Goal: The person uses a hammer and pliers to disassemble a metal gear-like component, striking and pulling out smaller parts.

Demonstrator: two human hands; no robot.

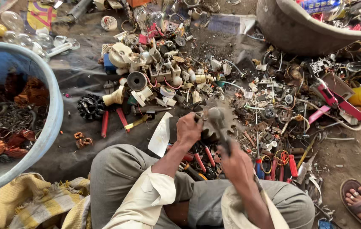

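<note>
I sit on the ground with grey-trousered knees raised. My left hand [189,128] is closed on the left edge of a worn toothed gear wheel [227,124] lying in front of me. My right hand [236,163] grips the dark handle of a hammer [217,116]; its blurred head is over the gear. Around both hands lie several red-handled pliers and screwdrivers [201,160] and a flat metal blade [161,135].
A heap of scrap electrical parts [167,72] spreads across a dark sheet. A blue tub [52,123] with copper wire coils stands at left, a grey basin [291,34] at top right. Another person's sandalled foot [360,203] is at lower right. Glass bulbs [23,38] lie top left.
</note>
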